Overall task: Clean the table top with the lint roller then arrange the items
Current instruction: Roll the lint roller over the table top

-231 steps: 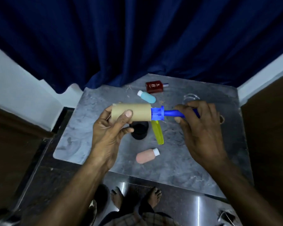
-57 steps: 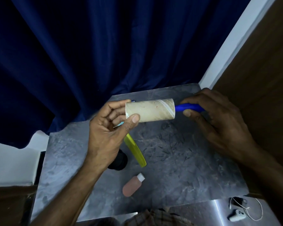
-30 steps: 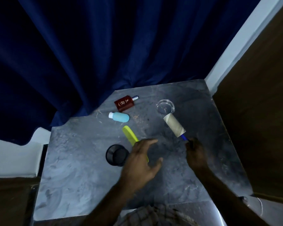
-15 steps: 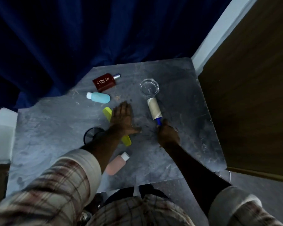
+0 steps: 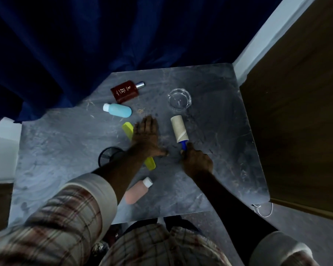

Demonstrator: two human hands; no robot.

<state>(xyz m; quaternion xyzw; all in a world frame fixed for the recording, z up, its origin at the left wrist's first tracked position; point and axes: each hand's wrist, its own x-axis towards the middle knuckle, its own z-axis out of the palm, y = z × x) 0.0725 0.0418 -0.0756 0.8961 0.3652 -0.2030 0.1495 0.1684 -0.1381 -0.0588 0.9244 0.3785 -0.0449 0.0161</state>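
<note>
The lint roller (image 5: pixel 179 130), a beige roll on a blue handle, lies on the grey marble table top (image 5: pixel 219 150) pointing away from me. My right hand (image 5: pixel 197 162) is closed around its blue handle. My left hand (image 5: pixel 146 138) rests flat on the table, fingers spread, covering the middle of a yellow comb (image 5: pixel 128 128). A dark red perfume bottle (image 5: pixel 125 91) and a light blue bottle (image 5: pixel 118 110) lie at the back left. A pink bottle (image 5: pixel 137 191) lies near the front, partly under my left forearm. Fine hair and debris are scattered around the roller.
A clear glass bowl (image 5: pixel 179 99) sits just beyond the roller. A black mesh cup (image 5: pixel 109 155) stands left of my left arm. A blue curtain (image 5: pixel 123 35) hangs behind the table; a wooden panel (image 5: pixel 296 121) borders the right edge.
The roller has come down from held in the air onto the table. My left hand let go of the roll and now lies flat on the table. In the last half second little has moved.
</note>
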